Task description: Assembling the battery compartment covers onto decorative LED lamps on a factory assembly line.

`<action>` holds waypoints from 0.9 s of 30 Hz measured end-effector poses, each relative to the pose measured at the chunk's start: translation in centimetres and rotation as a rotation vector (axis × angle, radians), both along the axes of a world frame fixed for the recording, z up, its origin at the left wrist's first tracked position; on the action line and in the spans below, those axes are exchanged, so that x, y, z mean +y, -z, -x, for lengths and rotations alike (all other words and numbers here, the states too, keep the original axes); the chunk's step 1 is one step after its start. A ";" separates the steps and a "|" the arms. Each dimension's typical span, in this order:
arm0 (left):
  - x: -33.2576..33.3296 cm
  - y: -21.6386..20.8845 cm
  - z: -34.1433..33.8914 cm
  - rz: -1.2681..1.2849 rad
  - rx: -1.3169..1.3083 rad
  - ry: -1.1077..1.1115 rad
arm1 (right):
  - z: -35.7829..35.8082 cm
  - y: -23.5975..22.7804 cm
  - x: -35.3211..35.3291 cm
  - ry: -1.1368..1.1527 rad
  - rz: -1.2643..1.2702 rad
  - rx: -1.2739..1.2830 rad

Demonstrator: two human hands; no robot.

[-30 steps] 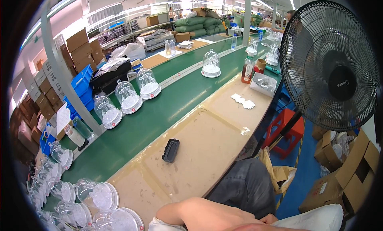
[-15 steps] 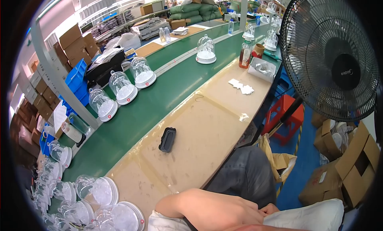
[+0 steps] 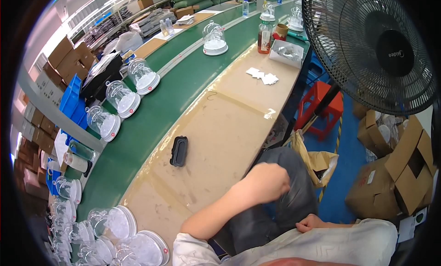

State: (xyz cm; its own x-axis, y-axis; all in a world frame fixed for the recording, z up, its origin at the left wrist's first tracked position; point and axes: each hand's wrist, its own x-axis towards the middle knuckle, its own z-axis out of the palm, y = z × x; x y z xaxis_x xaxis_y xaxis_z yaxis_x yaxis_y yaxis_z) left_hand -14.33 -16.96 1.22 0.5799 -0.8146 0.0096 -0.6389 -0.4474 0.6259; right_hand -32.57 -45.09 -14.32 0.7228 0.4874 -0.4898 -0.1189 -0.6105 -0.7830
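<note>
My left hand [image 3: 270, 182] is raised over my lap beside the near table edge, its fingers curled into a fist with nothing showing in it. My right hand [image 3: 310, 223] rests low against my body, fingers bent closed; no held thing shows there either. On the tan work table [image 3: 220, 132], a black open plastic case [image 3: 178, 151] lies beyond my left hand. Clear dome covers on white bases [image 3: 112, 220] crowd the near left corner, with whitish figures inside.
More domes [image 3: 123, 98] stand along the green conveyor belt [image 3: 170, 91]. Farther along the table are white paper pieces [image 3: 262, 76], a white box [image 3: 286, 53] and a bottle of reddish liquid [image 3: 264, 36]. A black fan [image 3: 372, 50], red stool [image 3: 320, 107] and cardboard boxes [image 3: 381, 174] stand at right.
My left hand has lifted away from my right hand and moved up and forward over my lap. The two hands are now apart. The whole view has shifted slightly.
</note>
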 end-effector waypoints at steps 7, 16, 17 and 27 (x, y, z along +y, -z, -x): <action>-2.0 12.1 -5.0 -0.565 0.514 0.023 | -5.1 -2.1 0.2 0.139 -0.066 0.410; -2.3 13.6 -4.9 -0.217 0.431 -0.089 | -25.4 -7.6 1.7 0.494 -0.343 -0.473; -2.0 13.5 -4.9 -0.180 0.425 -0.077 | -28.5 -7.5 2.3 0.463 -0.404 -0.543; -2.4 14.8 -5.3 0.067 0.318 -0.079 | -49.7 -2.5 4.6 0.722 0.099 -0.839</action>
State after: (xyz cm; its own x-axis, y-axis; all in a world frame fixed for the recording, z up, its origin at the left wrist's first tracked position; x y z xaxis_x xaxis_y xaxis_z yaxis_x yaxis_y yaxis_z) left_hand -9.07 -19.36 -13.61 0.6234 -0.7709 -0.1304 -0.3718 -0.4390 0.8180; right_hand 17.18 -40.54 -11.82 0.9415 -0.1963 0.2739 0.0726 -0.6756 -0.7337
